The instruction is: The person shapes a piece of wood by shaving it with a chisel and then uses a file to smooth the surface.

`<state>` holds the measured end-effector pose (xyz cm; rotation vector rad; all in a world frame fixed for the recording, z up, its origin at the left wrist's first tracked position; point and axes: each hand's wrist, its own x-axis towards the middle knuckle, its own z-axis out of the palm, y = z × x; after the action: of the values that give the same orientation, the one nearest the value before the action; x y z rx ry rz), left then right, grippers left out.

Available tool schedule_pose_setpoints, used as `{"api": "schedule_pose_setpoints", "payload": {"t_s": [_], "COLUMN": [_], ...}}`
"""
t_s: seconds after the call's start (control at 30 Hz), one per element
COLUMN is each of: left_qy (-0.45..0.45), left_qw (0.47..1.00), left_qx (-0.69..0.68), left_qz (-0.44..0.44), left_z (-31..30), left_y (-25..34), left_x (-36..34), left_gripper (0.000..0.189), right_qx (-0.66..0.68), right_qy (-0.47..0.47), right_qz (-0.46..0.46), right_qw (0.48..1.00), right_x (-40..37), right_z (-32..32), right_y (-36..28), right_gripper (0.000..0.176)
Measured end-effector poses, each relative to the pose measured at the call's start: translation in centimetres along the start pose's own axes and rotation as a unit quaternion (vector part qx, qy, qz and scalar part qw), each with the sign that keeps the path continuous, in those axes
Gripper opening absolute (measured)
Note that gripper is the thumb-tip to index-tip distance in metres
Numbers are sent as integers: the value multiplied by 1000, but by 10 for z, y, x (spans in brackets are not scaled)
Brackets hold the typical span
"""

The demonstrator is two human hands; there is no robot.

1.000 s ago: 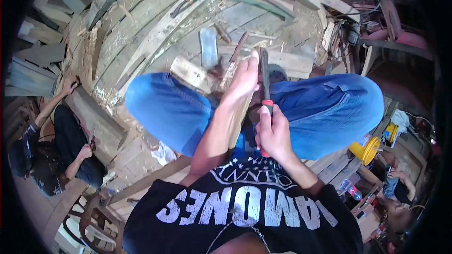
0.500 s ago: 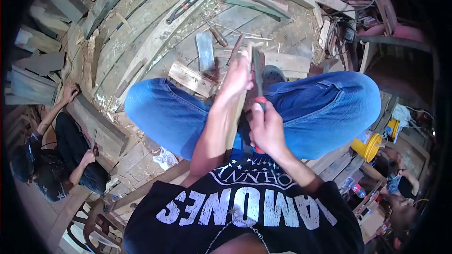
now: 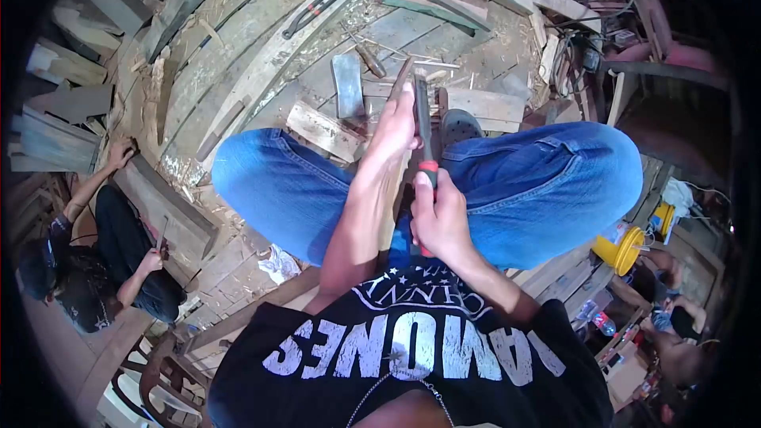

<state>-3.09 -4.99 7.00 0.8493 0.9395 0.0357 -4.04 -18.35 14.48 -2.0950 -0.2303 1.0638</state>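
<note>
In my right hand [image 3: 440, 218] is a chisel with a red and black handle [image 3: 428, 166] and a broad dark metal blade [image 3: 422, 111]. The fingers wrap round the handle, and the blade lies along the edge of a long narrow piece of wood [image 3: 391, 218]. My left hand [image 3: 396, 125] is closed on this wood near its far end, beside the blade. The wood runs back toward my body between my forearms, and its near end is hidden. A grey metal axe head or wedge [image 3: 347, 85] lies on the floor ahead, near a short wood block [image 3: 323, 131].
Pincers with long handles [image 3: 317, 12] lie on a curved plank [image 3: 277, 55]. Shavings cover the floor. At left, a co-worker [image 3: 91, 269] holds a tool by a thick board [image 3: 170, 202]. A yellow bucket [image 3: 620, 250] and another person [image 3: 674, 309] are at right.
The chisel has shifted slightly left, with its blade now turned broader to view. My right hand has moved slightly left and nearer my body. My left hand keeps hold of the wood.
</note>
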Motion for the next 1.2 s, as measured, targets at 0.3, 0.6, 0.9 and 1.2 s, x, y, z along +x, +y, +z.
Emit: {"api": "schedule_pose_setpoints", "payload": {"t_s": [0.3,0.6,0.9,1.2], "left_qy": [-9,-12,-3,-10], "left_qw": [1000,999,998,1000], "left_qx": [-10,23,-60,-9], "left_qz": [19,34,6,1], "left_z": [-2,8,-1,-2], "left_y": [-5,-13,-6,-2], "left_x": [0,3,7,-2], "left_gripper": [50,53,53,48], "right_qx": [-1,12,-14,-25], "right_qy": [-15,18,39,21], "right_qz": [-75,-14,-117,-134], "right_qw": [997,1000,992,990], "right_x": [-3,2,16,1], "right_z": [0,-9,9,6], "right_y": [39,12,36,42], "right_gripper": [21,23,21,22]}}
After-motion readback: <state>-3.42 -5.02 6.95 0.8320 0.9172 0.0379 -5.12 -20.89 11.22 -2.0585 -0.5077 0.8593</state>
